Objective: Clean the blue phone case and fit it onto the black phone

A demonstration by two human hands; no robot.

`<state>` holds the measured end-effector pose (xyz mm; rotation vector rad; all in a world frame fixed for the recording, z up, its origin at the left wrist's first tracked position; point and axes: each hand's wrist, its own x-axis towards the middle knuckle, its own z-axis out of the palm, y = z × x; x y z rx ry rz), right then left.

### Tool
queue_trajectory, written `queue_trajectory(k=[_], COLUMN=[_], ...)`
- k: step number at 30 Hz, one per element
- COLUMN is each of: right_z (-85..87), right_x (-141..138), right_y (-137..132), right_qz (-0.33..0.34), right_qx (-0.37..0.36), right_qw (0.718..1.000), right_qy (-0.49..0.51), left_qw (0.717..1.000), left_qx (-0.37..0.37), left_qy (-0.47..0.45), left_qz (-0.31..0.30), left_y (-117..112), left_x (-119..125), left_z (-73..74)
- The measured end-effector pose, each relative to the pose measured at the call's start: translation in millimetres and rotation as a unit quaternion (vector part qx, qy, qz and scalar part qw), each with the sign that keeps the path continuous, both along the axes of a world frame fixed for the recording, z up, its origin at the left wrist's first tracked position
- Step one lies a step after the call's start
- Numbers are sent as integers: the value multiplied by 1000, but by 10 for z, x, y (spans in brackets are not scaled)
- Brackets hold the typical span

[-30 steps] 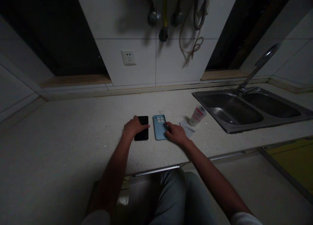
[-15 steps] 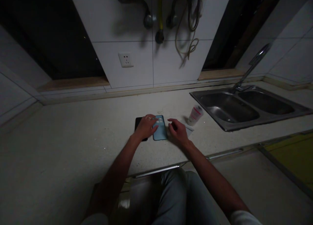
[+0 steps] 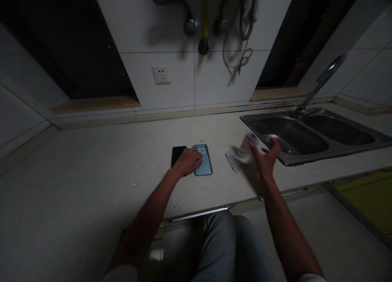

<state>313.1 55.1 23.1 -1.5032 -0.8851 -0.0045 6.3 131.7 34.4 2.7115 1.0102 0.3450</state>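
My left hand (image 3: 187, 161) lies with fingers stretched across the black phone (image 3: 177, 152) and the left edge of the light blue phone case (image 3: 204, 166). Phone and case rest side by side on the counter, each partly covered by that hand. Over to the right, my right hand (image 3: 267, 156) is raised with thumb and fingers apart, just right of a white bottle with a pink band (image 3: 246, 145). Whether it touches the bottle I cannot tell. A flat whitish piece, perhaps a cloth or packet (image 3: 234, 162), lies at the bottle's foot.
A steel double sink (image 3: 284, 135) with a tall faucet (image 3: 324, 78) is set into the counter (image 3: 107, 163) at the right. Pipes and a loose cord (image 3: 241, 61) hang on the tiled wall above a socket (image 3: 161, 75). The counter's front edge is close to my legs.
My right hand has moved right, from beside the phone case to the bottle, and its fingers have spread. My left hand has stayed over the phone and case. The view has shifted slightly.
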Motion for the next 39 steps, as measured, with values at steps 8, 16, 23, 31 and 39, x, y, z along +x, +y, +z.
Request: queue_trajectory(k=[8, 16, 23, 31, 39], right_z=[31, 100, 14, -31, -44], right_x=[-36, -517, -764, -770, -808], right_y=[108, 148, 33, 32, 64], right_qz=[120, 347, 429, 393, 361], right_qx=[-95, -19, -92, -99, -73], right_qw=[982, 841, 777, 788, 801], right_qy=[111, 415, 452, 464, 472], left_qw=[982, 831, 803, 779, 746], left_qx=[-31, -342, -434, -493, -547], left_qy=[-181, -435, -401, -385, -378], left_qz=[-31, 49, 74, 41, 19], left_y=[-189, -417, -496, -568, -530], left_x=[172, 453, 501, 531, 486], left_z=[3, -60, -55, -104, -63])
